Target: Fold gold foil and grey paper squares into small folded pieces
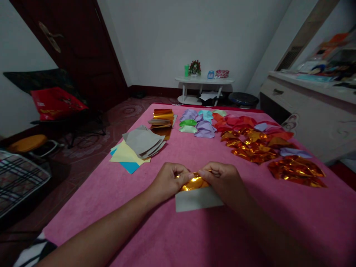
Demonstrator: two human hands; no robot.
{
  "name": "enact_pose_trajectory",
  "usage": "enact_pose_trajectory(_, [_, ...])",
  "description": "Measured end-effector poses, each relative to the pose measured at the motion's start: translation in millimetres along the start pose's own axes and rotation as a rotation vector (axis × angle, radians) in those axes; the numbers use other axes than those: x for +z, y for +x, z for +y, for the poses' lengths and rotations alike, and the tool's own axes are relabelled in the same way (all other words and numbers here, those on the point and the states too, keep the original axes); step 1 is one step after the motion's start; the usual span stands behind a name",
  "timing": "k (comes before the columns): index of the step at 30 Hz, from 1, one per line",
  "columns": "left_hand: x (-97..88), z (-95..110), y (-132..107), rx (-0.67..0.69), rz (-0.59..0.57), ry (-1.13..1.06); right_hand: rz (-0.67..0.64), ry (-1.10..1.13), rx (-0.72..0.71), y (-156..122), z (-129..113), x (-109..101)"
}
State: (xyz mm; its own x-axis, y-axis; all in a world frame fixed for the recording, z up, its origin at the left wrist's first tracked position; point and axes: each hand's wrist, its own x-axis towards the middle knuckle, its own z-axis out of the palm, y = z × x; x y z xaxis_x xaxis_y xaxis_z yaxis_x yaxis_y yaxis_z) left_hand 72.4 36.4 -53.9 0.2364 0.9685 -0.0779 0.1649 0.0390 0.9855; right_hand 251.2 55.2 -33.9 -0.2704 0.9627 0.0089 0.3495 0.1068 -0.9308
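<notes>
Near the middle of the pink cloth, a sheet of gold foil paper (195, 182) is partly folded, its shiny side up along the far part. Its pale grey back (198, 200) shows as a strip towards me. My left hand (174, 178) pinches the folded far edge at the left, thumb on top. At the right of the same edge, my right hand (221, 178) pinches with its thumb pressed on the foil. The two thumbs are close together, and the fingers under the paper are mostly hidden.
Grey-backed sheets (143, 141) lie over yellow (124, 152) and blue paper (131, 167) at the left. Behind them is a stack of gold foil sheets (162, 124). Folded pastel papers (204, 128), red ones (236, 122) and gold foil ones (250, 146) spread across the far right of the pink-covered table (91, 215).
</notes>
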Motion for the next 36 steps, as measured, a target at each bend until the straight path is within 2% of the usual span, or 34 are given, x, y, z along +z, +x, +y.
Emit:
enact_pose_trajectory(3, [-2.9, -9, 7, -0.012, 0.099, -0.003, -0.022, 0.086, 0.088, 5, 8, -2])
enact_pose_trajectory(7, [-7.4, -20, 14, -0.027, 0.179, -0.025, -0.025, 0.123, 0.135, 13, 25, -4])
enact_pose_trajectory(11, [-10.2, -26, 16, -0.006, 0.212, -0.009, -0.047, 0.158, 0.143, 17, 36, -6])
enact_pose_trajectory(14, [-12.7, -26, 17, 0.052, 0.214, -0.053, -0.041, 0.317, 0.116, 18, 36, -10])
enact_pose_trajectory(19, [-17.0, -27, 19, 0.069, 0.185, -0.123, -0.306, 0.518, 0.083, 17, 33, -19])
enact_pose_trajectory(21, [-17.8, -27, 20, 0.056, 0.175, -0.135, -0.341, 0.517, 0.063, 16, 33, -19])
enact_pose_trajectory(28, [-18.6, -27, 20, 0.020, 0.159, -0.073, -0.181, 0.404, 0.119, 20, 43, -11])
enact_pose_trajectory(33, [-18.7, -32, 19, 0.053, 0.152, -0.031, -0.075, 0.309, 0.056, 20, 42, -9])
enact_pose_trajectory(36, [-18.8, -29, 18, 0.075, 0.197, 0.000, -0.007, 0.273, 0.054, 19, 41, -9])
